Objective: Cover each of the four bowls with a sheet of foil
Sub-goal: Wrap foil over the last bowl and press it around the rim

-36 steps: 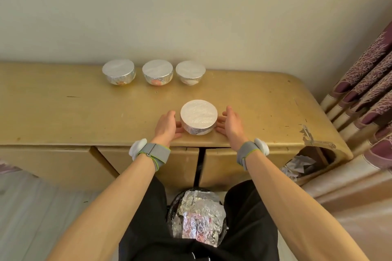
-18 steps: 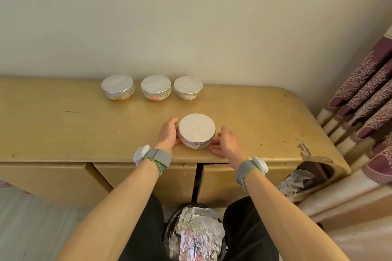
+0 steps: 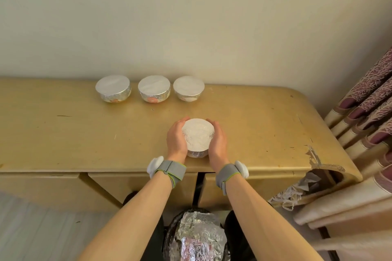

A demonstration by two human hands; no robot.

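Standing close to the front edge of the table (image 3: 63, 133), the near bowl (image 3: 197, 152) was found capped with foil (image 3: 198, 133), top flat and skirt folded down the wall. The left hand (image 3: 177, 139) and right hand (image 3: 218, 144) cupped it from either side, each grip curled round the skirt and clamped on the bowl.

Risks, as judged:
- Excess squeeze could crease or tear the thin sheet at the rim.
- The front of the skirt lay outside both palms, so a flap could be left loose there.
- A pull toward the person could carry the bowl over the table edge just beside it.
- Lifting the palms off sharply could drag the skirt open.

The three back bowls (image 3: 154, 88), all foil-covered, stood in a row by the wall, well apart from the near one, with bare table between. A bin (image 3: 169, 237) holding crumpled foil sat on the floor below. The table's right corner (image 3: 318, 159) was broken, with a curtain (image 3: 371, 101) beyond. Nothing obstructed the hands.
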